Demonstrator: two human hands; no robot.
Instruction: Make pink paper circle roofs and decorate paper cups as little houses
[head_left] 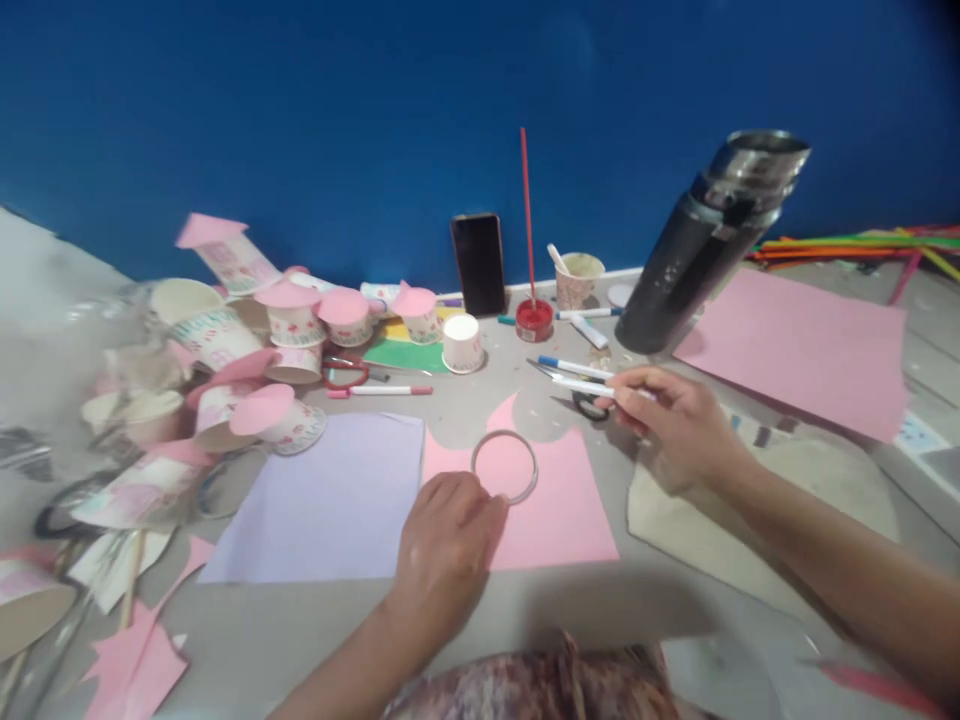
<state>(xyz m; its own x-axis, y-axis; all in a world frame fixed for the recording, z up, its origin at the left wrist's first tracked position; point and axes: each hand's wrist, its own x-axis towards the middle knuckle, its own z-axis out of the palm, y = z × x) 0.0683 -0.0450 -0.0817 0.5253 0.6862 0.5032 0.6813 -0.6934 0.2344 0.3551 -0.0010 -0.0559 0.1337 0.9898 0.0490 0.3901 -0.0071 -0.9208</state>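
Observation:
A thin grey ring (473, 462) lies on a pink paper sheet (555, 510) whose top edge is cut in curves. My left hand (448, 535) rests on the paper with its fingers closed at the ring's lower left rim. To the right, my right hand (682, 425) pinches a slim white pen (581, 385) just above the table. Close to that pen are a blue-capped marker (574, 368) and scissors with black handles (590, 406). A lilac sheet (330, 510) borders the pink one on the left.
Several paper cups with pink paper tops (281, 415) crowd the left side. Toward the wall stand a phone (478, 265), a red paint jar (534, 322) and a dark flask (686, 260). Another pink sheet (802, 345) lies at right; pink scraps (139, 660) lie front left.

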